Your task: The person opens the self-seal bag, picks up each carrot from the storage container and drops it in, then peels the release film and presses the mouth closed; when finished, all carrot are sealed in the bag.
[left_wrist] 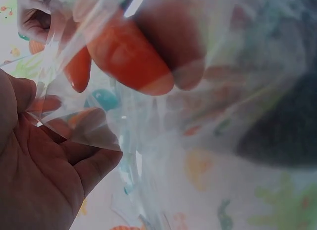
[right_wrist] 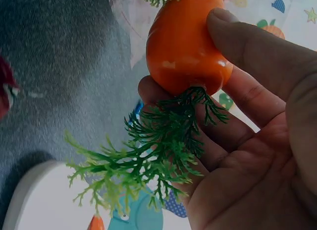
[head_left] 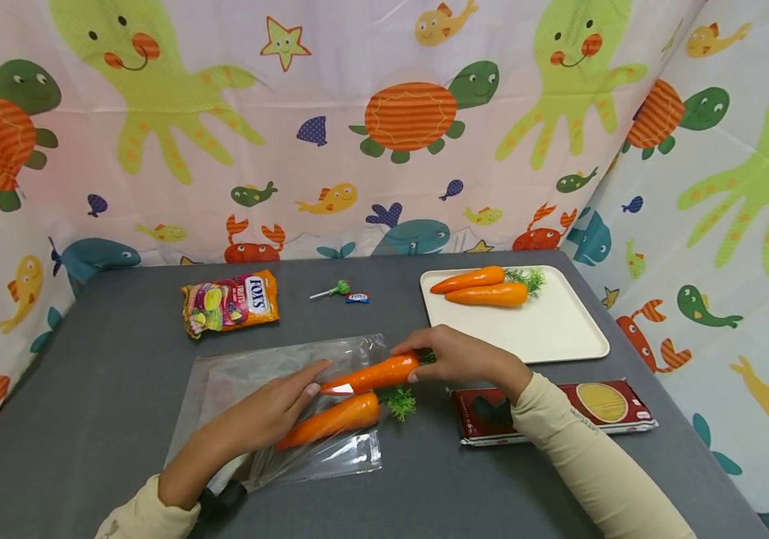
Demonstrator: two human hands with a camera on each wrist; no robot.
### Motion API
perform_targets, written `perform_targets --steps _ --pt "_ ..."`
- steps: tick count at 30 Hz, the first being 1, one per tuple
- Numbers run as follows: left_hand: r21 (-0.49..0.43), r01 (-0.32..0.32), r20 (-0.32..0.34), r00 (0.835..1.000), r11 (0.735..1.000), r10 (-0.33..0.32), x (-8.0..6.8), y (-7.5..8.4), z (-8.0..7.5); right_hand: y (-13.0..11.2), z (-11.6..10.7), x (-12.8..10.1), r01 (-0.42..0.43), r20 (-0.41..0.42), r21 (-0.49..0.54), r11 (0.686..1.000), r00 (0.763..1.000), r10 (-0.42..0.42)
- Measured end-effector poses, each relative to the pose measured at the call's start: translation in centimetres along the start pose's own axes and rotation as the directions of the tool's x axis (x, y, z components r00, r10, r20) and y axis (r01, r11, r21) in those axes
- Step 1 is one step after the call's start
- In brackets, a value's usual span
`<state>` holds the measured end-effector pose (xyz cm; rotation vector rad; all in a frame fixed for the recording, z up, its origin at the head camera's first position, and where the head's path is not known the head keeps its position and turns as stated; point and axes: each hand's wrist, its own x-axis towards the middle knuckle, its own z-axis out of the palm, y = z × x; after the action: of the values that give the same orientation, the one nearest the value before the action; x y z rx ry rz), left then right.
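Note:
My right hand (head_left: 465, 358) grips an orange carrot (head_left: 384, 374) near its leafy end. Thumb and fingers close round its thick top in the right wrist view, with the green fronds (right_wrist: 163, 141) hanging by the palm. The carrot's tip points left, at the mouth of a clear plastic bag (head_left: 236, 374). With my left hand (head_left: 266, 415) I pinch the bag's film (left_wrist: 94, 128) between thumb and fingers. A second carrot (head_left: 340, 421) lies inside the bag, its green top (head_left: 397, 402) sticking out on the right.
Two more carrots (head_left: 488, 294) lie on a cream tray (head_left: 546, 337) at the back right. A red packet (head_left: 627, 404) lies under my right forearm. Farther back are a sweets bag (head_left: 230, 303), a lollipop (head_left: 333, 290) and a small blue wrapped sweet (head_left: 358, 298).

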<state>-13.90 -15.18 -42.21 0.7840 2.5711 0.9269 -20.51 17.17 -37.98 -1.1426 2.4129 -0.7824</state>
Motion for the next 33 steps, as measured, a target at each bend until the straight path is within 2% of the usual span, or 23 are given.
perform_targets --steps 9,14,17,22,25,33 --pt "-0.004 -0.008 -0.001 1.000 1.000 0.008 0.0 0.2 -0.1 -0.2 1.0 0.6 -0.002 -0.029 0.019 1.000 1.000 0.003" --pt "-0.015 -0.013 0.016 1.000 1.000 0.014 0.1 0.1 -0.2 -0.5 1.1 1.0 -0.026 0.006 0.021 0.999 1.000 0.026" --pt "-0.027 -0.018 0.028 0.999 0.999 0.019 0.2 0.1 -0.2 -0.5 1.3 1.4 -0.017 0.023 0.013 1.000 1.000 0.017" --pt "-0.011 -0.039 0.020 0.999 0.999 0.039 0.2 0.2 -0.3 -0.1 2.1 2.1 0.024 0.044 0.056 0.998 0.999 -0.026" --pt "-0.010 -0.029 0.025 0.999 1.000 0.029 0.1 0.2 -0.2 0.0 2.5 2.4 0.032 0.053 0.081 0.996 0.998 -0.037" --pt "-0.014 -0.041 0.016 0.999 0.999 0.042 0.1 0.0 -0.2 -0.4 2.9 2.8 0.037 -0.001 0.043 0.998 0.999 -0.037"
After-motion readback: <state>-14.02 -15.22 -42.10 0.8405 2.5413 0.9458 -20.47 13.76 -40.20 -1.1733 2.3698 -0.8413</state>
